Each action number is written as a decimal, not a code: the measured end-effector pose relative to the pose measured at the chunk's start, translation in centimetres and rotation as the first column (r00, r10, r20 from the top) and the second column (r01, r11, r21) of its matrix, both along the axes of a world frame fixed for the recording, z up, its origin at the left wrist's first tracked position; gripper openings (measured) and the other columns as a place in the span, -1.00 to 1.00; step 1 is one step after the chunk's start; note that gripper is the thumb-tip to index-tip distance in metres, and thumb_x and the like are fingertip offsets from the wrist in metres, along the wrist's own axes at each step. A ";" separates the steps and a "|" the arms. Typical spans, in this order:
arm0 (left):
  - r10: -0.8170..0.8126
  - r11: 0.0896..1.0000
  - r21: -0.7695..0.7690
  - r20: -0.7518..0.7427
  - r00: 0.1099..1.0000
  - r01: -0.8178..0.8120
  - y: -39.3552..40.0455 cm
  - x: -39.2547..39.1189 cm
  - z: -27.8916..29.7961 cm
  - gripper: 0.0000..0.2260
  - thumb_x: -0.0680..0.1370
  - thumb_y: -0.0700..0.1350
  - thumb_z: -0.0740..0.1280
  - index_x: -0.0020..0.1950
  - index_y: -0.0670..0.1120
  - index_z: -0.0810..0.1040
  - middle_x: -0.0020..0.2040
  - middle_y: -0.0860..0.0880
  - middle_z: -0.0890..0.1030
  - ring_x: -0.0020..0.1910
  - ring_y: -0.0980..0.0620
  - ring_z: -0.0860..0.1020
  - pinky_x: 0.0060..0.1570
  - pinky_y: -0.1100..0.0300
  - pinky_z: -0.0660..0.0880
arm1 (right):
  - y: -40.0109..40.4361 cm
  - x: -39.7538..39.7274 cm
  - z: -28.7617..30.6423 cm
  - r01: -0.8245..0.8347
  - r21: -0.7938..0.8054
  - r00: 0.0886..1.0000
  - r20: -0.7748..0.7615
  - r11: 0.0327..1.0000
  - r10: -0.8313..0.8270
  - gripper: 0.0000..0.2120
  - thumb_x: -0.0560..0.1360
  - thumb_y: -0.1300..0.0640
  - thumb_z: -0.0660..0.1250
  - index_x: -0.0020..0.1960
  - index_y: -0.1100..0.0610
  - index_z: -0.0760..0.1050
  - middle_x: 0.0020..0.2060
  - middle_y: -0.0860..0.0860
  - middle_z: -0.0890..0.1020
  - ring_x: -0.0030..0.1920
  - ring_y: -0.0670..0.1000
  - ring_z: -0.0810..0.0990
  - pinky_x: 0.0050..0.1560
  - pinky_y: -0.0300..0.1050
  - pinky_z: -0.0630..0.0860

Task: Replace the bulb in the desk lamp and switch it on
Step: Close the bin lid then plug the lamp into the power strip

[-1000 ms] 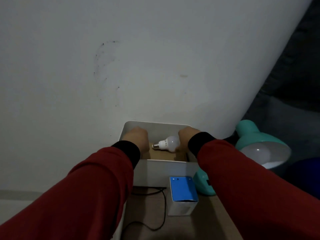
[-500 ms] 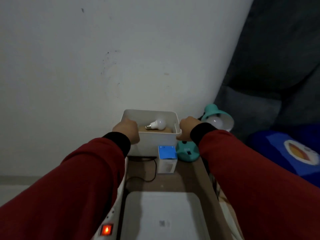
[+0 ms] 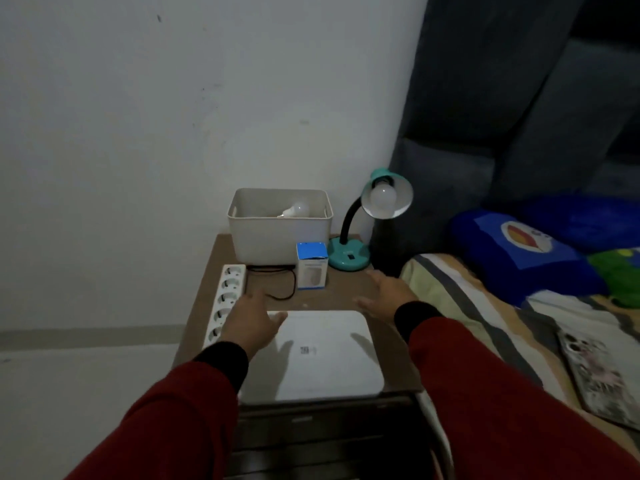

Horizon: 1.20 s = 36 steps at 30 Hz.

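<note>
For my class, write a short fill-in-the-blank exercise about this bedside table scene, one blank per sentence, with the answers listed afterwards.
1. The loose bulb lies inside the white ____.
2. The teal desk lamp stands to the ____ of the bin.
3. The small box in front of the bin has a ____ top.
4. Both hands, left hand and right hand, are ____, holding nothing.

Answers: bin; right; blue; open

The bin (image 3: 280,233) stands at the back of the nightstand (image 3: 341,292), against the wall. In the bin lies a bulb (image 3: 297,210). Right of the bin stands the desk lamp (image 3: 367,223). Just before the bin's right corner stands a small box (image 3: 312,270). Left of and before the bin lies a power strip (image 3: 227,299); well before it lies a flat lid (image 3: 327,355).
</note>
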State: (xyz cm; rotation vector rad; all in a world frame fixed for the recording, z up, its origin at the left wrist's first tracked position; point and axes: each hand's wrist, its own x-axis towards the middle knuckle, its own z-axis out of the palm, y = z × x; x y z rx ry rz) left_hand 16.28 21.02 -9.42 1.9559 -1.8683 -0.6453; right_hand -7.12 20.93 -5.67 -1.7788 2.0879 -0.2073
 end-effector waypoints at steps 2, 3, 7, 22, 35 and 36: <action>0.000 1.000 0.014 -0.059 0.998 0.001 2.2 -0.5 -2.3 -0.36 0.50 0.08 0.33 0.48 -0.12 0.19 0.40 -0.24 0.34 0.37 -0.18 0.35 0.32 0.04 0.33 | 2.2 -0.1 -2.8 0.025 -0.014 0.989 0.147 1.000 -0.022 -0.20 0.44 -0.10 0.39 0.54 0.01 0.05 0.46 0.11 0.33 0.41 0.12 0.36 0.35 -0.11 0.32; 0.006 0.999 0.032 -0.065 0.998 -0.004 2.9 -0.7 -3.4 -0.33 0.50 0.11 0.32 0.50 -0.09 0.14 0.45 -0.23 0.27 0.42 -0.17 0.28 0.38 0.02 0.28 | 3.1 -0.1 -4.2 0.034 -0.025 0.981 0.194 0.999 -0.028 -0.16 0.42 -0.10 0.41 0.54 -0.01 0.04 0.46 0.10 0.33 0.42 0.11 0.36 0.36 -0.11 0.31; 0.032 0.991 0.131 0.005 0.999 -0.033 4.2 -1.1 -6.9 -0.24 0.49 0.19 0.29 0.54 -0.01 -0.03 0.54 -0.24 0.00 0.53 -0.17 0.01 0.49 0.02 0.07 | 5.5 0.1 -9.2 0.060 0.040 0.958 0.280 0.997 -0.069 -0.11 0.38 -0.14 0.43 0.54 -0.03 0.02 0.50 0.07 0.23 0.48 0.10 0.22 0.45 -0.04 0.22; 0.029 0.984 0.167 0.212 0.977 -0.065 2.9 -1.1 -7.9 -0.18 0.30 0.35 0.36 0.37 -0.13 0.28 0.29 -0.30 0.38 0.28 -0.28 0.33 0.23 -0.08 0.38 | 4.4 -0.3 -11.2 0.068 0.129 0.977 0.192 0.989 -0.092 -0.18 0.41 -0.20 0.36 0.53 0.07 0.11 0.53 0.12 0.13 0.51 0.15 0.14 0.49 0.00 0.14; 0.070 0.963 -0.265 0.097 0.993 -0.042 -4.9 3.0 -0.3 -0.21 0.29 0.44 0.24 0.33 -0.07 0.32 0.34 -0.22 0.33 0.30 -0.25 0.30 0.31 -0.10 0.36 | -4.7 2.0 -1.3 0.033 -0.196 0.975 0.220 0.980 0.011 -0.25 0.46 -0.06 0.38 0.52 0.16 0.15 0.52 0.07 0.19 0.49 0.11 0.21 0.48 -0.08 0.16; 0.068 0.955 -0.293 0.103 0.992 -0.035 -5.9 3.3 0.4 -0.23 0.30 0.44 0.24 0.31 -0.07 0.34 0.30 -0.21 0.35 0.25 -0.23 0.32 0.29 -0.07 0.37 | -5.8 2.2 -0.6 0.035 -0.210 0.973 0.232 0.977 0.015 -0.26 0.47 -0.05 0.37 0.51 0.17 0.16 0.52 0.08 0.19 0.49 0.11 0.21 0.49 -0.08 0.16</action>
